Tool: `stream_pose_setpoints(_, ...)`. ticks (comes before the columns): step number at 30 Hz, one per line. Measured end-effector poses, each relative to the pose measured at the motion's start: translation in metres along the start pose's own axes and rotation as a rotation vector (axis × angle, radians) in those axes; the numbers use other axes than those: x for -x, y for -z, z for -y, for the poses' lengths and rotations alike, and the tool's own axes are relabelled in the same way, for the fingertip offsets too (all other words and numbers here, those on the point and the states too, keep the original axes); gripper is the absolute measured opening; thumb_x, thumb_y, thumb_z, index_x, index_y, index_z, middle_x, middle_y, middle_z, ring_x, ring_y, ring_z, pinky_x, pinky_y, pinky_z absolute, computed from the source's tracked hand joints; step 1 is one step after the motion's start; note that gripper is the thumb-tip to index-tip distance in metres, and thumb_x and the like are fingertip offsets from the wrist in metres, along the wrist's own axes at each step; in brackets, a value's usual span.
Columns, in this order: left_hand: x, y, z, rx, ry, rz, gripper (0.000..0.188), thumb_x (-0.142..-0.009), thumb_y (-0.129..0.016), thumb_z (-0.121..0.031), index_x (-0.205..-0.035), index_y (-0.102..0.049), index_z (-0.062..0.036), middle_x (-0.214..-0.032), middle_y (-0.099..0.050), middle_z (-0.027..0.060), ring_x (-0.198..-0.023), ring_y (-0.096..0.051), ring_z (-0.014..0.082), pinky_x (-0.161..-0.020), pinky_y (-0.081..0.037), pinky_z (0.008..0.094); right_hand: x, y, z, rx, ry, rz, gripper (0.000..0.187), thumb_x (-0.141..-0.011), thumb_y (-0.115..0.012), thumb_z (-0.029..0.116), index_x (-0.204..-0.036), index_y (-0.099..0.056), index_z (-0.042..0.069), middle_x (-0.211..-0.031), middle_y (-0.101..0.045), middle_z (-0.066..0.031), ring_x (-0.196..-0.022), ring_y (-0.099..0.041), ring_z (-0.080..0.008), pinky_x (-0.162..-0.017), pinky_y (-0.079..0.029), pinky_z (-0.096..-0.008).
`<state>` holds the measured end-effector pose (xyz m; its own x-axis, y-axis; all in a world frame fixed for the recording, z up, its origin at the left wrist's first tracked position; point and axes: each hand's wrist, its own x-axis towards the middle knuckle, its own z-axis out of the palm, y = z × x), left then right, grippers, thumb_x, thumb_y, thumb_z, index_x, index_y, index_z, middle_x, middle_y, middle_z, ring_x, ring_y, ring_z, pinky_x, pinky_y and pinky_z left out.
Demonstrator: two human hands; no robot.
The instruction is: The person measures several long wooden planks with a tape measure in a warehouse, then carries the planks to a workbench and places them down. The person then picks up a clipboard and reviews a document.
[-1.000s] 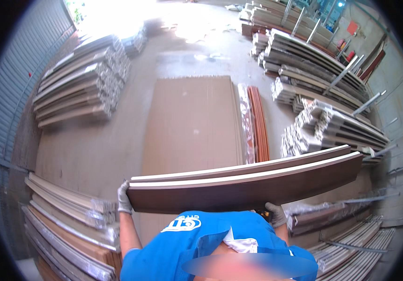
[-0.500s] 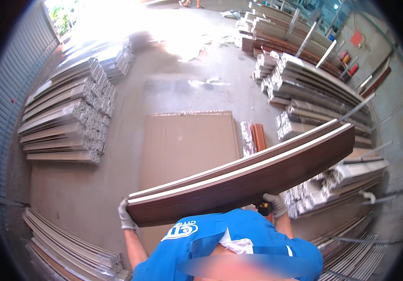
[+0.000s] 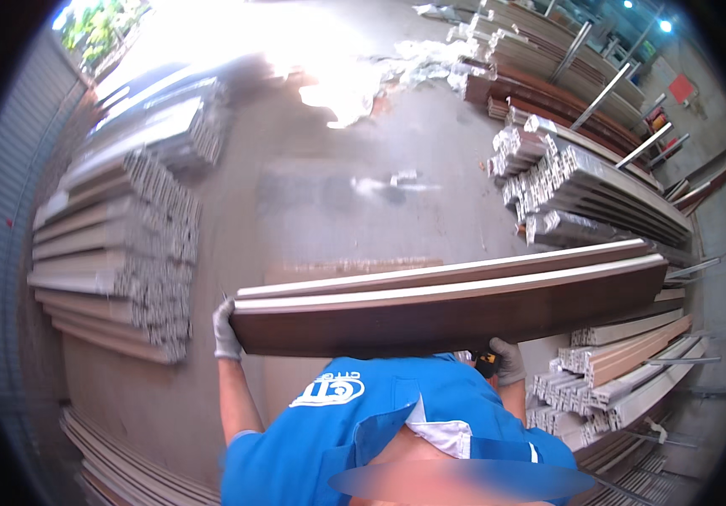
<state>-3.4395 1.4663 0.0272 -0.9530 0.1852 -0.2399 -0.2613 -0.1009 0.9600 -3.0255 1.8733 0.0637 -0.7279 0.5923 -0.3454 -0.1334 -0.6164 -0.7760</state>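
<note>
A long, dark brown near board (image 3: 451, 314) is held on edge, pale rim upward, reaching from 8 o'clock to 3 o'clock; a similar far board (image 3: 498, 273) runs along its 12 o'clock side.

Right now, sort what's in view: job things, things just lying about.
In the job:
long dark-brown piece, end in left hand
black-and-yellow object by right hand

Lying about:
long stacked pieces at left
long stacked pieces at right
</note>
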Motion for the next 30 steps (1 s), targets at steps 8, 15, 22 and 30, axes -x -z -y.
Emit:
stream_pose_setpoints(8, -0.198, -0.101, -0.030, 0.126, 0.154, -0.011, 0.040, -0.091, -0.058, -0.037, -0.101, -0.068, 0.0002, -0.095, -0.067, 0.0064, -0.084, -0.062, 0.0157, -0.078, -0.049, 0.0321, -0.279, -0.092, 0.111, 0.109, -0.122, 0.037, 0.057, -0.072, -0.082, 0.018, -0.121, -0.058, -0.001, -0.104, -0.068, -0.0142, -0.085, -0.070, -0.0271, -0.074, -0.060, -0.0387)
stream_pose_setpoints(15, -0.489, -0.169, -0.053, 0.085, 0.202, -0.120, 0.043, -0.091, -0.058, -0.039, -0.103, -0.067, 0.0007, -0.095, -0.067, 0.0075, -0.085, -0.063, 0.0174, -0.081, -0.049, 0.0329, -0.544, -0.193, 0.109, 0.114, -0.078, 0.124, 0.060, -0.073, -0.081, 0.021, -0.123, -0.057, -0.002, -0.102, -0.069, -0.0143, -0.085, -0.070, -0.0276, -0.076, -0.059, -0.0390)
stream_pose_setpoints(22, -0.757, -0.271, -0.135, -0.064, 0.160, 0.088, 0.042, -0.089, -0.061, -0.042, -0.105, -0.067, -0.0042, -0.099, -0.068, 0.0077, -0.089, -0.064, 0.0173, -0.085, -0.050, 0.0330, -0.736, -0.260, 0.130, 0.031, -0.076, -0.062, 0.063, -0.073, -0.082, 0.022, -0.126, -0.056, 0.001, -0.112, -0.066, -0.0120, -0.098, -0.067, -0.0260, -0.085, -0.056, -0.0387)
stream_pose_setpoints(30, -1.016, -0.447, -0.150, 0.137, 0.179, 0.158, 0.037, -0.093, -0.059, -0.034, -0.103, -0.068, 0.0005, -0.097, -0.068, 0.0067, -0.086, -0.064, 0.0167, -0.083, -0.049, 0.0315, -1.021, -0.289, 0.198, -0.009, 0.053, -0.067, 0.054, -0.075, -0.080, 0.019, -0.120, -0.059, 0.000, -0.103, -0.069, -0.0131, -0.087, -0.070, -0.0255, -0.076, -0.060, -0.0368)
